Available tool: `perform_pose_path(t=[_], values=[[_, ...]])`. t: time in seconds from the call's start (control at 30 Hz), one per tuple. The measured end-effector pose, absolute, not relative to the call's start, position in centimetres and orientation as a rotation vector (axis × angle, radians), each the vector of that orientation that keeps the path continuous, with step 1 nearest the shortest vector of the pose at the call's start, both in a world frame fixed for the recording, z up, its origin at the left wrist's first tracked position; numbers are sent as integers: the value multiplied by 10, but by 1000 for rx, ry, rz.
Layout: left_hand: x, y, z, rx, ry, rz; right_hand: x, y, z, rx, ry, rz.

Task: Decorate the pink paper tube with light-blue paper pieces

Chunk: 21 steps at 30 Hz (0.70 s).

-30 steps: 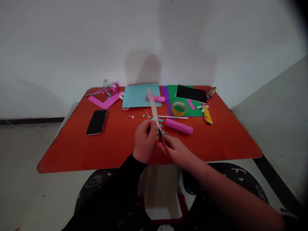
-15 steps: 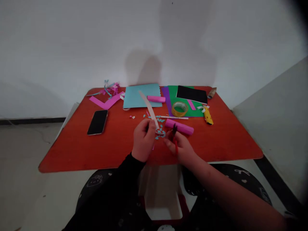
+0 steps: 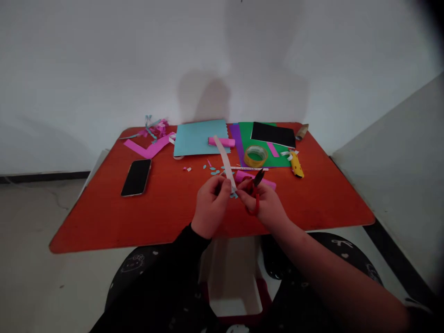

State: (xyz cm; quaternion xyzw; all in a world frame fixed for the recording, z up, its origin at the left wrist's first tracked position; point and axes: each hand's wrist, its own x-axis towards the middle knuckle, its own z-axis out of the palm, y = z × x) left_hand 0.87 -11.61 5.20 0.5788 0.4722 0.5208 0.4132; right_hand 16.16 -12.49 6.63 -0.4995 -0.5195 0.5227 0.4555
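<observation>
Red bench (image 3: 138, 222), blue sheet (image 3: 194, 134) at the far side. Left hand (image 3: 211, 203) pinches the pale strip (image 3: 225, 159) low down; strip slants up, far end in front of a pink roll (image 3: 227, 143). Right hand (image 3: 265, 201) wrapped round red-handled scissors (image 3: 258, 177), thumb and finger at the strip's near end — touching or just beside, can't tell. Blue scraps (image 3: 215, 172) below. Step, as judged: fingering the strip's end, not cutting. Any fresh cut calls for swinging the blades left — they point far and right.
</observation>
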Motion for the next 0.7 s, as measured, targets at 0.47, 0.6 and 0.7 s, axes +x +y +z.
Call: perform_pose_path(t=[0.47, 0.6, 0.7], values=[[9, -113, 51, 1344, 1145, 1295, 171, -114, 64, -1266, -1317, 1249], [8, -110, 52, 1314, 1167, 1316, 182, -109, 68, -1233, -1361, 1246], [7, -111, 56, 1355, 1205, 1341, 192, -115, 72, -1199, -1538, 1357]])
